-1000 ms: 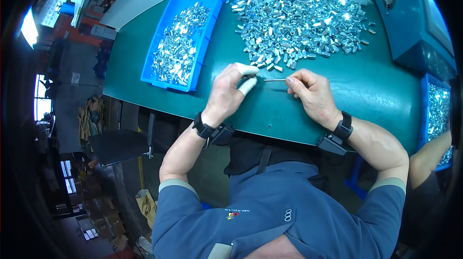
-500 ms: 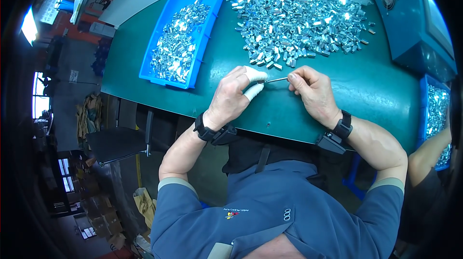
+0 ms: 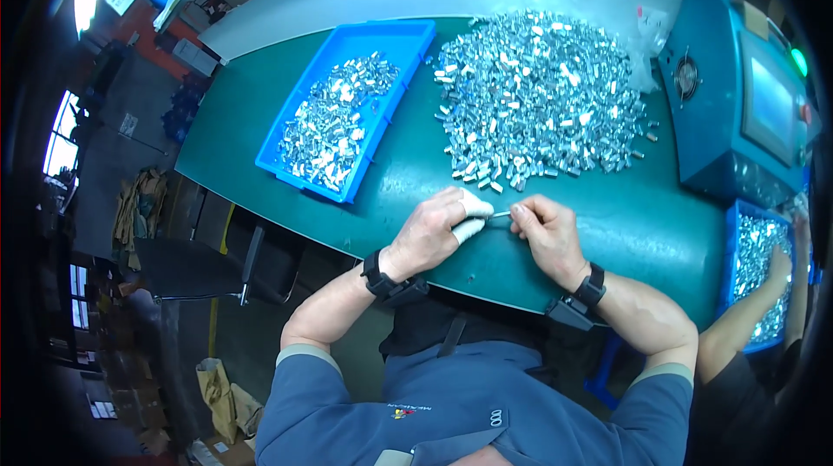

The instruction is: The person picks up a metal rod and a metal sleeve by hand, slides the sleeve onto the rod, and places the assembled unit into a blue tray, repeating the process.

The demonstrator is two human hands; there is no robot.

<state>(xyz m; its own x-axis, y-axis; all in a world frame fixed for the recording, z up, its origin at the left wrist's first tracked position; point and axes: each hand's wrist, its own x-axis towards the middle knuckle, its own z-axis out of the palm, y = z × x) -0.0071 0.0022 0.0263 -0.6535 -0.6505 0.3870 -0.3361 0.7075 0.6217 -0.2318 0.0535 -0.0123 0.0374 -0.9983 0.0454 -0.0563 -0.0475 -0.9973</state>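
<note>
My left hand point(image 3: 434, 227), with white coverings on its thumb and index finger, is closed in a pinch. What sits between those fingertips is too small and hidden to name. My right hand point(image 3: 551, 236) pinches a thin metal rod point(image 3: 501, 214) that reaches across to the left fingertips. Both hands are over the front of the green table point(image 3: 408, 162). Just beyond them lies a large heap of small shiny metal hex pieces point(image 3: 538, 101). To the left stands a blue tray point(image 3: 369, 41) with more such pieces in it.
A teal machine point(image 3: 711, 110) with a screen stands at the right. Below it, another person's hand point(image 3: 779, 268) is in a second blue tray point(image 3: 736, 245) of metal pieces. A clear plastic bag point(image 3: 646, 41) lies beside the heap. A black chair point(image 3: 204, 262) is at the left.
The view has tilted, so the table, the heap and my hands sit lower in the picture. Both hands keep their pinch, with the rod still between them.
</note>
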